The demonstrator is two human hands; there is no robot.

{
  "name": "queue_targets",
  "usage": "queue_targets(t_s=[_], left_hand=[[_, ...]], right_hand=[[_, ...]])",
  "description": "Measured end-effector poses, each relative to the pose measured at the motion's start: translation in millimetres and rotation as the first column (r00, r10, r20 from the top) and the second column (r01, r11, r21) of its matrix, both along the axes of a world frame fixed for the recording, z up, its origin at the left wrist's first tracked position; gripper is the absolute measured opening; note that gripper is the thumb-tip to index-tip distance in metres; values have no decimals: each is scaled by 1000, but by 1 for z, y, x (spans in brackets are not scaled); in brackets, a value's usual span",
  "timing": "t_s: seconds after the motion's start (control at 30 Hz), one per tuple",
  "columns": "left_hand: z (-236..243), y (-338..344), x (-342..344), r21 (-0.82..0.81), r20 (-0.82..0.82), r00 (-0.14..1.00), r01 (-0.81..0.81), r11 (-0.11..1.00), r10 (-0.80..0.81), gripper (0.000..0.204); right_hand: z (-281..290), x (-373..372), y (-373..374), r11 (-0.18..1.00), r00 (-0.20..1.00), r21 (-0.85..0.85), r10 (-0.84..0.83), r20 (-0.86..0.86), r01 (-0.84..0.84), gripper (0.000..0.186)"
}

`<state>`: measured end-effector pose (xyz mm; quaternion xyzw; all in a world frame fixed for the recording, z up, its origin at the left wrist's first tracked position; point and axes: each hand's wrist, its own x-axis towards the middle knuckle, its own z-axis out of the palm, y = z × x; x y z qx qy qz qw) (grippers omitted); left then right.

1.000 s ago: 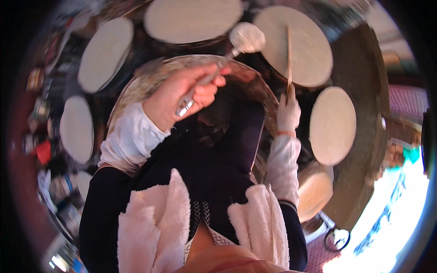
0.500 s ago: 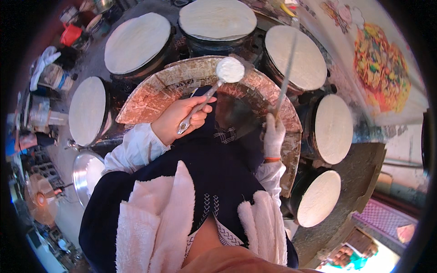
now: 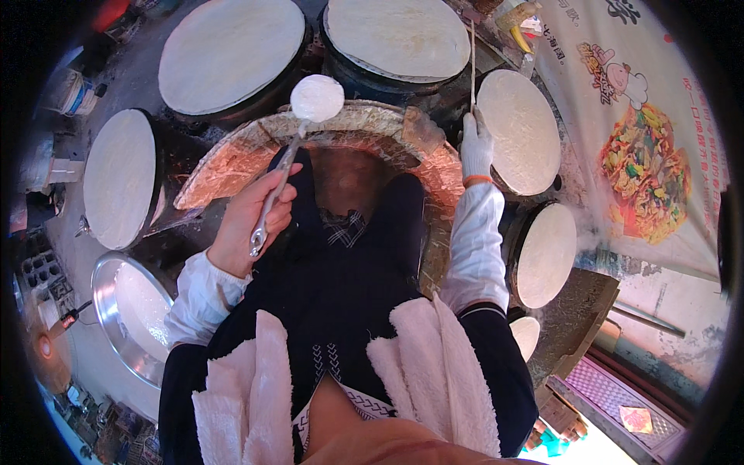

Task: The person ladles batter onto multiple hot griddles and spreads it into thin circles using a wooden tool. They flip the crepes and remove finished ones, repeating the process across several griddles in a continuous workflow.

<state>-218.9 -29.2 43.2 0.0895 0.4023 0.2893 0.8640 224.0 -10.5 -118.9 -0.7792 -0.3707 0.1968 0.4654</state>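
My bare left hand [image 3: 252, 221] is closed round the metal handle of a ladle [image 3: 285, 167], whose round bowl is full of white batter [image 3: 317, 98]. The bowl hangs over the far-left part of the curved counter edge, near the far-left griddle [image 3: 232, 58]. My right hand [image 3: 476, 147], in a white glove, grips a long thin flat stick [image 3: 473, 66] pointing away from me. Its far end lies beside the far-middle griddle [image 3: 399, 35]. That hand is at the left edge of the right griddle [image 3: 521, 132]. Pale round sheets cover these griddles.
More sheet-covered griddles stand at the left [image 3: 120, 178] and right [image 3: 546, 256]. A curved, crusted counter [image 3: 225, 159] arcs round my legs. At my left sits a metal basin [image 3: 103, 280] holding white batter. A printed banner [image 3: 620, 85] hangs at the right.
My right hand has moved forward to the right griddle, bringing the stick farther away. My left hand still holds the filled ladle, now farther left. The view has shifted.
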Motion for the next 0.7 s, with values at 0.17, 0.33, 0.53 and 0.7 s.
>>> queue_targets(t_s=[0.17, 0.33, 0.53, 0.7], left_hand=[[-3, 10, -13, -14, 71, 997, -12, 1000, 13, 39], [2, 16, -10, -36, 75, 997, -18, 999, 21, 40], [3, 20, 3, -45, 121, 992, -18, 999, 23, 41], [20, 22, 13, -28, 47, 999, -15, 999, 17, 43]], right_hand=[[-10, 6, 34, 993, 936, -96, 93, 340, -64, 48], [13, -4, 51, 931, 914, -365, 127, 386, 25, 45], [3, 3, 56, 968, 943, -222, 181, 279, -120, 46], [4, -3, 15, 980, 980, -61, 192, 46, -189, 45]])
